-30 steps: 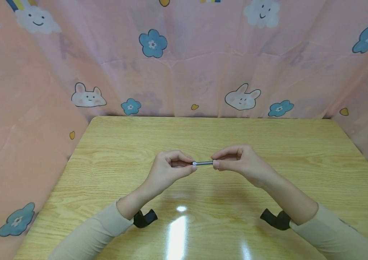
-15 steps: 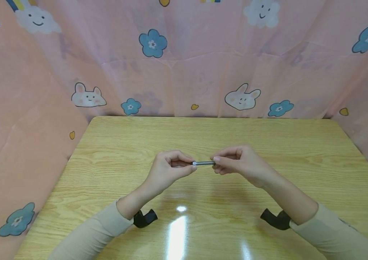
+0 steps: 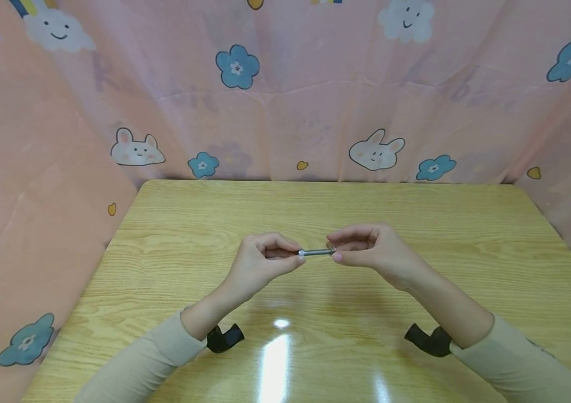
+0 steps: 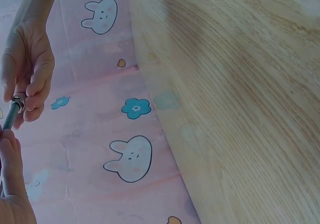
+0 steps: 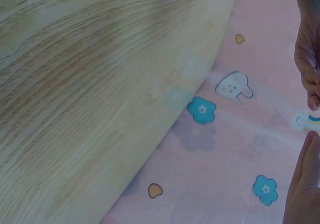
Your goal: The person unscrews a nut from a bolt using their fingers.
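My left hand (image 3: 263,260) pinches a silver bolt (image 3: 317,252) by its left end, between thumb and fingers. The bolt lies nearly level above the table in the head view. At its right end sits a metal nut (image 4: 18,102), seen best in the left wrist view. My right hand (image 3: 378,253) curls its thumb and fingers loosely round this nut, thumb tip at the near side and index finger above. In the right wrist view both hands show only at the right edge, and the bolt is out of sight.
Below the hands is a wood-grain table (image 3: 205,212) with glare near the front. A pink patterned cloth (image 3: 285,123) hangs behind it and at both sides. Black straps (image 3: 225,338) show at both wrists.
The right thumb moved up over the nut half a second ago and is back down now, with the fingers spread wider and the nut showing between them. The left hand holds still.
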The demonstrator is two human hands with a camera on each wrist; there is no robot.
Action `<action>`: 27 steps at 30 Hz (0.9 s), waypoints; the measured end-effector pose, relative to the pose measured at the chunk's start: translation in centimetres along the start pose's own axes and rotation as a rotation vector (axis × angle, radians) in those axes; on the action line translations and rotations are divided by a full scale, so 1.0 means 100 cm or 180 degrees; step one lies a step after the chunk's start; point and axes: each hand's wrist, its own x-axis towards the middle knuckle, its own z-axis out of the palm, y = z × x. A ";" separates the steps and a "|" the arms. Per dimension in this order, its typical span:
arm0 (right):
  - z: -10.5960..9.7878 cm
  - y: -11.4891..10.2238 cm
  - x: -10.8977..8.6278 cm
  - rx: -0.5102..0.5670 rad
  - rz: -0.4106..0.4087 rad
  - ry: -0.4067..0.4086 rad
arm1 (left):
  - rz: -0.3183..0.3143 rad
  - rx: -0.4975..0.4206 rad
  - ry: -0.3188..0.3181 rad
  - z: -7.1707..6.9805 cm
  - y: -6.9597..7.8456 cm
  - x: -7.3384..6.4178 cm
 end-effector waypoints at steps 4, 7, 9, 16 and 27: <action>0.000 -0.001 0.000 -0.0026 0.0003 -0.0006 | -0.0015 0.0013 -0.0007 0.000 0.000 0.000; 0.000 -0.001 0.000 -0.0052 -0.0019 -0.0008 | -0.0045 0.0018 -0.0014 0.000 0.001 0.000; 0.000 -0.001 0.000 -0.0069 -0.0025 -0.0011 | -0.0060 0.0012 -0.0018 0.000 0.001 0.000; -0.001 0.000 0.000 -0.0119 -0.0055 -0.0028 | -0.0084 0.0001 -0.0008 0.000 0.001 0.000; -0.004 0.005 0.001 -0.0011 -0.0090 -0.0223 | -0.0084 0.0010 -0.0006 0.000 0.001 0.000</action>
